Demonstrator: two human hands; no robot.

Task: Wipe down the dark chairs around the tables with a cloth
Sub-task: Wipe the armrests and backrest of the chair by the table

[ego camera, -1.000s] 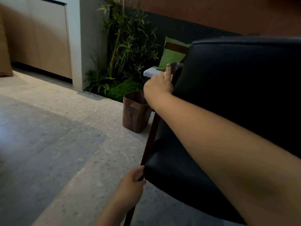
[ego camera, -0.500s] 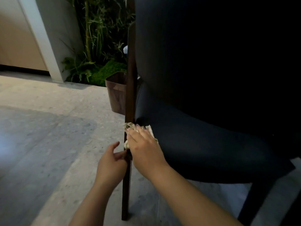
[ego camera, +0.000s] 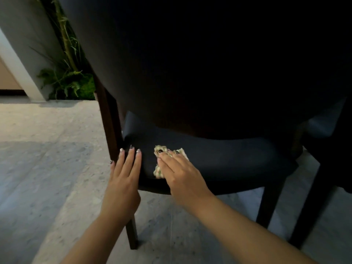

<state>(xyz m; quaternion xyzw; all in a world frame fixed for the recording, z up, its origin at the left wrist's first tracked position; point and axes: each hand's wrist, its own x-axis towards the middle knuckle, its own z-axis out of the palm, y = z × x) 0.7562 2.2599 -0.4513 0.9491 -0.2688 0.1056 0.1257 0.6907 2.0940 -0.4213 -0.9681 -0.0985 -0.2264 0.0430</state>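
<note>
Two hands on the dark chair's seat (ego camera: 219, 157) — right hand (ego camera: 181, 174) presses a patterned cloth (ego camera: 159, 169) flat, fingers straight. Left hand (ego camera: 123, 180) rests beside it, fingers extended, against the wooden leg (ego camera: 110, 126).

Cloth (ego camera: 159, 171): mostly hidden under right hand (ego camera: 181, 174).
Chair (ego camera: 209, 73): backrest top cut off by upper edge.

Both forearms are bare all the way to the bottom of the frame, no sleeves, no watch or bracelets, and no rings that I can make out. The left hand (ego camera: 123, 180) and right hand (ego camera: 181, 174) both have done-up nails: some dark polish, some pale and glittery, mixed across the fingers (ego camera: 131, 159).
</note>
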